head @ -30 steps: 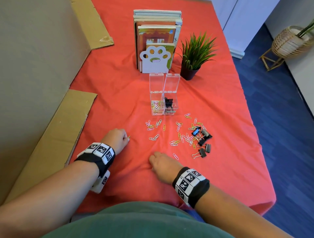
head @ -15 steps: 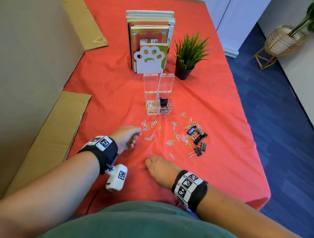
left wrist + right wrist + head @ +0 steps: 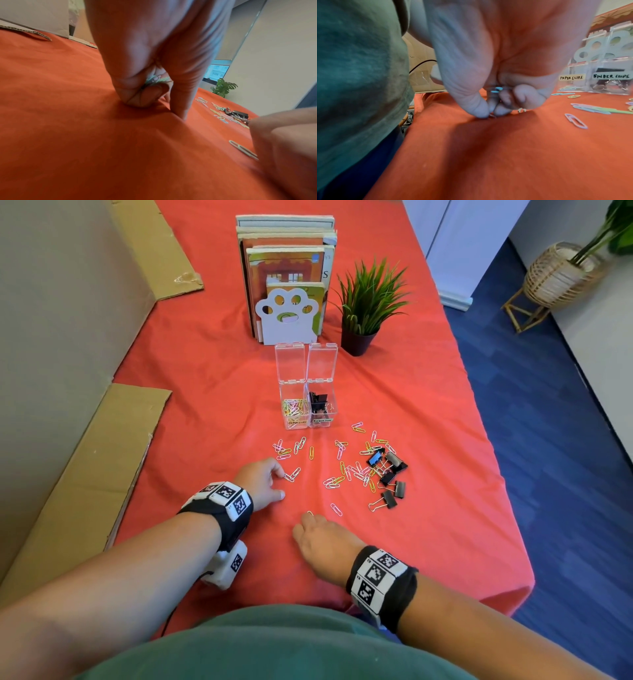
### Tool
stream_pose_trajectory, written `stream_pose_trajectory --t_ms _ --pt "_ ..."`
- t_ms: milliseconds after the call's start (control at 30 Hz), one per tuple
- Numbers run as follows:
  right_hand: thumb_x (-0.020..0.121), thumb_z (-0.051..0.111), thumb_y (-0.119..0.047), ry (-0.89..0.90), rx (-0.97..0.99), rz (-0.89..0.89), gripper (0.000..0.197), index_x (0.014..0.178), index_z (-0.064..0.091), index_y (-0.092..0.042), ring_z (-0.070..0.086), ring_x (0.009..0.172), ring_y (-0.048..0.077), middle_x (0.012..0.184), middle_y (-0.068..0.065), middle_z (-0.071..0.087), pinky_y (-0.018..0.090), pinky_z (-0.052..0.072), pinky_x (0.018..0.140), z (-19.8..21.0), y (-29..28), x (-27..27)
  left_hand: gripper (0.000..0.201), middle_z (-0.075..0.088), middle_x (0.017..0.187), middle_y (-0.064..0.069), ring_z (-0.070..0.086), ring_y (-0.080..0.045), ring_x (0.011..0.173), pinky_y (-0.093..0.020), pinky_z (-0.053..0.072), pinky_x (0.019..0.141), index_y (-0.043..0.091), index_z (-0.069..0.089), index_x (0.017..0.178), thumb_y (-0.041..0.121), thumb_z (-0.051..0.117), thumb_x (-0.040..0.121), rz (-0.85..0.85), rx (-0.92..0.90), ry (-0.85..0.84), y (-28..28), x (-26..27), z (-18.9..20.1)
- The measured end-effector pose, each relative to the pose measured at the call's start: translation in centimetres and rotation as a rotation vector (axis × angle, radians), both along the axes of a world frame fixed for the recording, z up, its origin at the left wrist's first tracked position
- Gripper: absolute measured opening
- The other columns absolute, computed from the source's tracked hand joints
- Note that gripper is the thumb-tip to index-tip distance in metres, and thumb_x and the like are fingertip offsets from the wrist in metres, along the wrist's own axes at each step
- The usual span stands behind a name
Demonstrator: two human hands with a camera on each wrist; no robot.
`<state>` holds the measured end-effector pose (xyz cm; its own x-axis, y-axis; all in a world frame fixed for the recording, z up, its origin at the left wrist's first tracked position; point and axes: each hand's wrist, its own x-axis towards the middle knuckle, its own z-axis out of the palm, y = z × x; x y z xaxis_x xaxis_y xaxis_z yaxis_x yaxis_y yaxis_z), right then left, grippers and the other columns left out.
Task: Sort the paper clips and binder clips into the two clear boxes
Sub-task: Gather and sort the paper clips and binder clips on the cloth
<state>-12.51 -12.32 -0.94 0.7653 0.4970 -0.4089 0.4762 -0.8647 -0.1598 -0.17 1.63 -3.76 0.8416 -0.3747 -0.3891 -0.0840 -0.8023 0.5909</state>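
Two clear boxes stand side by side with lids up: the left box (image 3: 294, 414) holds coloured paper clips, the right box (image 3: 322, 409) black binder clips. Their labels read paper clips (image 3: 571, 77) and binder clips (image 3: 611, 76). Loose paper clips (image 3: 346, 474) and several binder clips (image 3: 388, 474) lie on the red cloth. My left hand (image 3: 279, 484) holds a bunch of paper clips (image 3: 155, 80) in curled fingers, beside a pair of clips (image 3: 292, 474). My right hand (image 3: 308, 518) holds clips (image 3: 496, 90) and pinches another (image 3: 492, 115) on the cloth.
Books behind a white paw-shaped bookend (image 3: 289, 314) and a small potted plant (image 3: 364, 302) stand behind the boxes. Cardboard (image 3: 78, 474) lies along the table's left side. The table's right edge (image 3: 496, 474) drops to a blue floor. A single paper clip (image 3: 336, 509) lies by my right hand.
My left hand took up a yellow clip from the cloth and moved right, toward the pair of clips. My right hand stayed almost in place, low on the cloth.
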Motion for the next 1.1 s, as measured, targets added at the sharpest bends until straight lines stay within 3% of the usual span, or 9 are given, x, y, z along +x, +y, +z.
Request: stream_pose_trajectory --t_ms 67,267,400,533,667,800,900,1000,1100 --pt "0.08 0.024 0.006 -0.006 0.028 -0.001 0.036 0.11 0.045 0.003 0.052 0.098 0.04 0.113 0.026 0.048 0.047 0.047 0.077 0.0 -0.2 -0.3 0.03 0.045 0.064 0.011 0.046 -0.01 0.06 -0.015 0.03 0.052 0.021 0.056 0.091 0.016 0.076 0.069 0.01 0.006 0.002 0.0 0.0 0.0" --pt "0.081 0.038 0.006 0.032 0.015 -0.031 0.03 0.111 0.043 0.002 0.053 0.099 0.041 0.114 0.027 0.048 0.049 0.048 0.081 -0.8 -0.5 -0.5 0.033 0.046 0.066 0.01 0.046 -0.011 0.06 -0.016 0.03 0.052 0.017 0.059 0.097 0.017 0.077 0.068 0.033 0.015 -0.008 0.1 -0.1 -0.1" --pt "0.083 0.042 -0.001 0.078 0.076 -0.103 0.026 0.108 0.048 0.004 0.055 0.099 0.039 0.111 0.025 0.052 0.043 0.044 0.081 -0.8 -1.8 -0.1 0.034 0.046 0.066 0.009 0.046 -0.011 0.061 -0.017 0.03 0.052 0.017 0.06 0.098 0.018 0.076 0.069 0.03 0.032 -0.014 0.1 -0.1 -0.1" --pt "0.081 0.045 -0.01 0.228 0.443 -0.598 0.016 0.084 0.06 -0.005 0.055 0.087 0.028 0.089 0.019 0.06 0.029 0.037 0.074 -0.6 -4.4 2.3 0.034 0.045 0.064 0.009 0.046 -0.013 0.061 -0.02 0.031 0.052 0.02 0.061 0.104 0.014 0.071 0.071 -0.011 0.038 -0.064 -0.4 -0.1 0.0" --pt "0.063 0.05 -0.011 0.484 1.009 -1.248 0.007 0.065 0.051 -0.017 0.04 0.049 0.015 0.056 0.003 0.049 0.022 0.031 0.045 0.7 -7.1 4.2 0.029 0.057 0.081 -0.004 0.057 -0.025 0.082 -0.028 0.039 0.073 0.021 0.065 0.108 0.018 0.064 0.079 -0.12 0.075 -0.161 -1.3 -0.2 0.2" --pt "0.085 0.041 -0.005 0.676 1.387 -1.459 0.019 0.077 0.056 -0.013 0.042 0.047 0.01 0.057 -0.002 0.045 0.019 0.035 0.042 1.0 -8.1 4.4 0.013 0.062 0.1 -0.012 0.059 -0.03 0.096 -0.032 0.042 0.081 0.013 0.064 0.093 0.019 0.059 0.083 -0.153 0.148 -0.17 -1.8 -0.5 -0.1" --pt "0.089 0.045 -0.006 0.664 1.209 -1.45 0.016 0.077 0.054 -0.013 0.046 0.05 0.011 0.062 0.001 0.047 0.02 0.039 0.04 -0.2 -7.5 4.3 0.012 0.061 0.103 -0.015 0.058 -0.033 0.097 -0.036 0.044 0.085 0.01 0.062 0.09 0.017 0.053 0.086 -0.153 0.168 -0.147 -1.9 -0.7 0.0" --pt "0.088 0.045 -0.013 0.431 0.544 -1.162 0.014 0.076 0.052 -0.017 0.056 0.062 0.02 0.074 0.006 0.057 0.026 0.048 0.056 -1.2 -7.0 4.6 0.016 0.064 0.092 -0.015 0.058 -0.033 0.09 -0.037 0.044 0.079 0.008 0.062 0.084 0.015 0.048 0.086 -0.083 0.143 -0.108 -2.1 -0.7 0.8" --pt "0.088 0.048 -0.018 0.217 0.225 -0.898 0.013 0.09 0.058 -0.01 0.061 0.098 0.03 0.103 0.018 0.066 0.031 0.047 0.083 -1.5 -6.3 4.5 0.021 0.052 0.063 -0.007 0.049 -0.025 0.061 -0.029 0.037 0.054 0.011 0.05 0.066 0.01 0.043 0.085 0.334 -0.159 0.256 -2.6 -0.3 1.7"
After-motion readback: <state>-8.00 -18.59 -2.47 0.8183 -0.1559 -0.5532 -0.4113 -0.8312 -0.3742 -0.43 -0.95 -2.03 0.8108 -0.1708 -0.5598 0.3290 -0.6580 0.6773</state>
